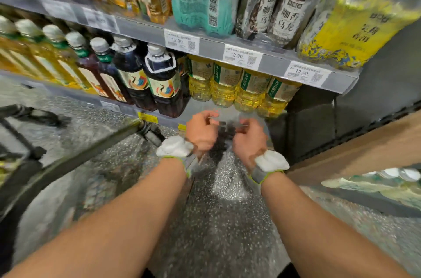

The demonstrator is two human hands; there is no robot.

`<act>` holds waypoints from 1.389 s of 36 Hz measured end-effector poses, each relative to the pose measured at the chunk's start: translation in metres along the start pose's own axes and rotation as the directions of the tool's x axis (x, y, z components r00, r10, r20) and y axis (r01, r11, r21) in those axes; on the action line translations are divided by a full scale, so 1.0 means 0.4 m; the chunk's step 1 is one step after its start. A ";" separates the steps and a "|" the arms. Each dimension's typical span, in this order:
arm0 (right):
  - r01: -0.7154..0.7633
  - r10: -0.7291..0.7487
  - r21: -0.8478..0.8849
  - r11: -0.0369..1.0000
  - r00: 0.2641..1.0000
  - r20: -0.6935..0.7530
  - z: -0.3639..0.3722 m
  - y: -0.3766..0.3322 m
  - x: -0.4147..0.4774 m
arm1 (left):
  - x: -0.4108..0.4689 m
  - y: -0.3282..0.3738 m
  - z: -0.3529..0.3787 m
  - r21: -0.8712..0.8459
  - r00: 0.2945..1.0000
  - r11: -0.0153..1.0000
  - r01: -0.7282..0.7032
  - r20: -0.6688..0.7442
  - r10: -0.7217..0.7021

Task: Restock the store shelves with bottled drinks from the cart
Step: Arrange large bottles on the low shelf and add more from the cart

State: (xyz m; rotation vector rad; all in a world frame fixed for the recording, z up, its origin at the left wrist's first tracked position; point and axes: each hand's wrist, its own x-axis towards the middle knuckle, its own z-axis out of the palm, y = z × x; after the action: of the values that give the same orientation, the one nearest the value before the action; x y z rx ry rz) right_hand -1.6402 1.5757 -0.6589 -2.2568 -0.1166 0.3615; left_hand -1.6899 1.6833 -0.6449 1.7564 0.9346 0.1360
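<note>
Left hand [201,132] and right hand [249,139] grip one clear wrap [227,170] — four yellow bottles [241,86] behind.

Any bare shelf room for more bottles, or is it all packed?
Free: front strip of the lower shelf, bordered by dark bottles on its left and yellow bottles behind. The left hand and right hand pinch clear film just before it. Crowded: further left, bottles reach the edge; the upper shelf is full of wrapped packs.
</note>
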 end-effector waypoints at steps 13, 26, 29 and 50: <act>0.140 -0.130 -0.020 0.990 0.953 0.273 -0.271 -0.535 -0.256 | -0.292 0.402 -0.414 0.005 0.992 1.000 0.017 -0.122 -0.017; 0.426 -0.477 0.235 0.874 0.844 0.245 -0.431 -0.994 -0.528 | -0.585 0.685 -0.764 -0.012 0.932 0.999 -0.036 -0.361 0.030; 0.509 -0.535 0.167 0.844 0.781 0.322 -0.428 -1.080 -0.568 | -0.624 0.718 -0.850 -0.036 0.895 0.997 -0.064 -0.445 0.042; 0.713 -0.754 0.339 0.614 0.400 0.521 -0.077 -1.463 -1.070 | -0.905 0.438 -1.435 -0.252 0.591 0.968 0.005 -0.779 -0.206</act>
State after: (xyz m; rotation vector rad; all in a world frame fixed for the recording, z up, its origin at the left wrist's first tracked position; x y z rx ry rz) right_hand -2.0185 1.8492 -0.1032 -1.6794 -1.4119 0.5877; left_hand -2.1400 1.8672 -0.1403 1.3835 1.5989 1.0009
